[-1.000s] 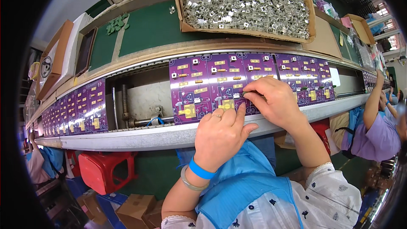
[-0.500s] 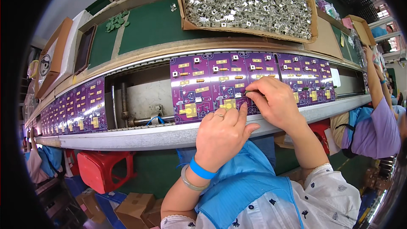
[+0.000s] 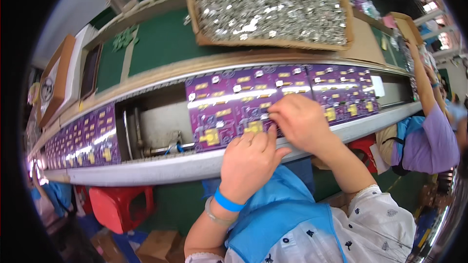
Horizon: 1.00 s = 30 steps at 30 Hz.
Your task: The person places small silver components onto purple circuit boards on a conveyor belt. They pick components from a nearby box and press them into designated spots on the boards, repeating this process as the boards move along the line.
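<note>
Purple circuit boards (image 3: 200,107) lie in a row on the conveyor rails in front of me, carrying small white-topped square parts, tan parts and yellow patches. My right hand (image 3: 302,122) is over the middle board, thumb and index finger pinched together close to its surface. What they hold, if anything, is too small and blurred to make out. My left hand (image 3: 248,163) rests at the board's near edge. Its index finger points to the spot under the right fingertips, and its thumb is spread apart, with nothing seen in it.
A cardboard box (image 3: 348,22) heaped with small shiny metal pieces (image 3: 268,5) stands behind the line. Green discs (image 3: 125,39) lie on the green bench at left. More boards (image 3: 83,139) sit further left; a red stool (image 3: 114,209) is below. A co-worker in purple (image 3: 429,141) reaches in at right.
The whole view has shifted and blurred, so the box and boards appear further left. Both hands keep nearly the same pose at the board, the right one still pinched.
</note>
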### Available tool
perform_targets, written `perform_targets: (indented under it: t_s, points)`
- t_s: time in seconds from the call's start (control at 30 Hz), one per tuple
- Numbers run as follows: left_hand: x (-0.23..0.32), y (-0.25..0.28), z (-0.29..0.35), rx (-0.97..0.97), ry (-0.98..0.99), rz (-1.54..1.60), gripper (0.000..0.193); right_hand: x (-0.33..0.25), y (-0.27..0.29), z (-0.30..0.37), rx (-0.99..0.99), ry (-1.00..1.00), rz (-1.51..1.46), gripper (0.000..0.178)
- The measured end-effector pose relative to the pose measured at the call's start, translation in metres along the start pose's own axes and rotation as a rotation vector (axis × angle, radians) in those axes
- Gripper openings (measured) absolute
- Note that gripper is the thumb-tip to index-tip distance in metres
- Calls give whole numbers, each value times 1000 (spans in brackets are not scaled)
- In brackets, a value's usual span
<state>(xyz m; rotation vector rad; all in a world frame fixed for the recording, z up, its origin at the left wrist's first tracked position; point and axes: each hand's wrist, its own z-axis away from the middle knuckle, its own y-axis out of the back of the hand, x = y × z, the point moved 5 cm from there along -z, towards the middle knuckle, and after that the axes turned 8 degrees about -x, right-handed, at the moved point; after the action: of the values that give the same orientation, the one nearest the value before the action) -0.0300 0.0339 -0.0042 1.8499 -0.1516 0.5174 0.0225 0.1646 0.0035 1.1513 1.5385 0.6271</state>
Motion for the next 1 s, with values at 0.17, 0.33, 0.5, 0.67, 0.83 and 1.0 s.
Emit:
perform_targets:
  t_s: [0.17, 0.33, 0.5, 0.67, 0.83, 1.0]
  points:
    - [6, 7, -2, -4, 7, -32, 41, -2, 1, -1, -36, 23, 61, 15]
    - [11, 4, -5, -3, -42, -88, 43, 3, 2, 7, 45, 32, 41, 11]
    - [11, 4, -2, 11, -36, -109, 41, 1, -1, 8, 26, 12, 58, 10]
    - [10, 11, 1, 71, -58, -28, 41, 0, 2, 8, 5, 45, 99, 16]
    - [0, 23, 42, 217, 228, 971, 68, -48, 22, 25, 42, 93, -145, 27]
    - [16, 12, 62, 82, 445, 1364, 88, -101, 20, 43, -117, 217, -344, 28]
